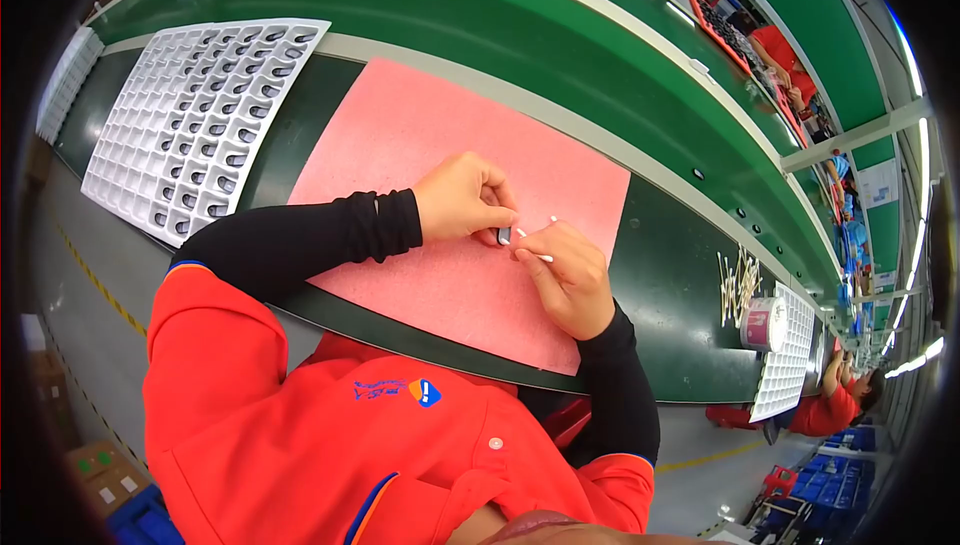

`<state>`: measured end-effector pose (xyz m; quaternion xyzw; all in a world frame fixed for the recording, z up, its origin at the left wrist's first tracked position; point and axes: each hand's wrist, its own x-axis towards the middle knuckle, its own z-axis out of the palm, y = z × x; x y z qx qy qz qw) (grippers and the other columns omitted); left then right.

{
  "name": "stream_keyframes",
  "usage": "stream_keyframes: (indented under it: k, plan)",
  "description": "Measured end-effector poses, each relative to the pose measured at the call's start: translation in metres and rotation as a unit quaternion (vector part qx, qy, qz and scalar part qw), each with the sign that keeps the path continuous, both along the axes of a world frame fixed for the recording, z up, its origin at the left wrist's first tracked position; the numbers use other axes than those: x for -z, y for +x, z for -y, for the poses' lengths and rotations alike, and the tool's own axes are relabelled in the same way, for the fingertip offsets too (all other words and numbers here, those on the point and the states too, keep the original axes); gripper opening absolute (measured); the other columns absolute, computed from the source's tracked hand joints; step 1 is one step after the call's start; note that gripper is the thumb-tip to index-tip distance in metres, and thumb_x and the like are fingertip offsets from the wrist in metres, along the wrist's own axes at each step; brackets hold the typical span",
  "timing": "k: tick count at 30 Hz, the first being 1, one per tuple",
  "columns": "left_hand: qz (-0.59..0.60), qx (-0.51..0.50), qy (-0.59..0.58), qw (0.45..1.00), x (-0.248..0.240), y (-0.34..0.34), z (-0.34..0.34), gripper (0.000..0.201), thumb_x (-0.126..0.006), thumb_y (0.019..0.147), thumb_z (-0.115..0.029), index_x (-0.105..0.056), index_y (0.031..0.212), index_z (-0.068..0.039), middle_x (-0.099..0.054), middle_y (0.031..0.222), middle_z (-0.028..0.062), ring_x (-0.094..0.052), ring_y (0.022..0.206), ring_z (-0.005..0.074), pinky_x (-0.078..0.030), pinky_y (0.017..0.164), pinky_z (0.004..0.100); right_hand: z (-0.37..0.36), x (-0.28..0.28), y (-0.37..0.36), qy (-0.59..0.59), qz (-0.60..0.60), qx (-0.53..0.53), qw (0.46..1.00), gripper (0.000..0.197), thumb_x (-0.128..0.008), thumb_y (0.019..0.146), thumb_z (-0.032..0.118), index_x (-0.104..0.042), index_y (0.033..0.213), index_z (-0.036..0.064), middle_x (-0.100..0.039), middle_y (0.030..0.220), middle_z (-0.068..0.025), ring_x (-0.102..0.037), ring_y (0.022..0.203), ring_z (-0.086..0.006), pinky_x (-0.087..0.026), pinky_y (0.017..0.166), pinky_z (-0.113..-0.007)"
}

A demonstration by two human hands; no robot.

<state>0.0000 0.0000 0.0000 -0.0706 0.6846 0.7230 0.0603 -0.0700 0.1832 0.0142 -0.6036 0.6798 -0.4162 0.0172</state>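
Note:
Over a pink mat [390,135], my left hand [460,200] pinches a small dark grey, rounded part [503,236] between thumb and fingertips. My right hand [568,275] is closed on cotton swabs; one white swab tip [545,258] sticks out below the fingers, and more white tips show at the fingertips and above the hand. One of those tips is at or very near the grey part; whether it touches, I cannot tell. To the left lies a white moulded tray [125,150] with similar dark parts in many of its pockets.
At the right of the dark green bench [660,295] lie loose cotton swabs [738,285] beside a round tub [763,324] and another white tray [790,345]. Stacked trays [68,85] stand far left. A green ledge [520,55] runs behind the mat. Other people [835,400] work farther off.

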Motion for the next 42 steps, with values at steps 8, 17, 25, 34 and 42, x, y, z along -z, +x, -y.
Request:
stream_keyframes:
  k: [8,17,25,34,42]
  plan:
    - [-0.008,-0.007,0.007,1.000,0.002,0.000,0.001,0.008,-0.060,0.080,-0.001,-0.060,0.080,0.007,-0.064,0.072,0.0114,-0.064,0.063,0.0136,-0.054,0.056,0.0237,0.002,0.001,-0.004,-0.003,-0.006,-0.022,1.000,0.007,-0.063,0.075,-0.001,-0.061,0.082,-0.0005,-0.060,0.074,-0.0093,-0.054,0.064,-0.0240,-0.043,0.059,-0.031]
    - [0.001,0.001,0.003,1.000,0.003,0.000,0.001,0.009,-0.061,0.082,-0.002,-0.059,0.084,0.007,-0.065,0.077,0.0121,-0.064,0.068,0.0135,-0.053,0.057,0.0225,-0.010,-0.004,-0.003,0.017,0.137,0.032,0.990,0.007,-0.057,0.084,0.002,-0.062,0.085,-0.0028,-0.062,0.073,-0.0088,-0.057,0.062,-0.0157,-0.048,0.063,-0.027]
    - [-0.053,-0.085,-0.128,0.987,-0.022,0.005,0.068,0.013,-0.063,0.081,-0.008,-0.061,0.086,0.004,-0.065,0.074,0.0092,-0.063,0.063,0.0127,-0.053,0.056,0.0232,-0.027,0.004,-0.024,-0.076,0.109,0.149,0.980,0.011,-0.053,0.086,0.000,-0.061,0.088,-0.0069,-0.061,0.074,-0.0091,-0.057,0.067,-0.0119,-0.043,0.058,-0.022]
    - [0.028,-0.513,-0.633,0.578,0.008,0.173,0.375,0.013,-0.065,0.068,-0.021,-0.067,0.070,-0.009,-0.065,0.069,0.0097,-0.063,0.065,0.0262,-0.050,0.064,0.0364,-0.021,0.003,-0.024,-0.074,0.084,0.173,0.978,0.012,-0.053,0.087,0.002,-0.062,0.089,-0.0054,-0.061,0.072,-0.0065,-0.053,0.063,-0.0086,-0.039,0.055,-0.020]
    - [0.128,-0.508,-0.634,0.569,0.035,0.196,0.392,0.015,-0.069,0.070,-0.019,-0.068,0.072,-0.004,-0.065,0.075,0.0131,-0.063,0.072,0.0295,-0.050,0.070,0.0382,-0.019,0.006,-0.021,-0.052,0.129,0.187,0.973,0.010,-0.055,0.085,0.002,-0.062,0.087,-0.0048,-0.062,0.071,-0.0076,-0.056,0.062,-0.0113,-0.041,0.057,-0.022]
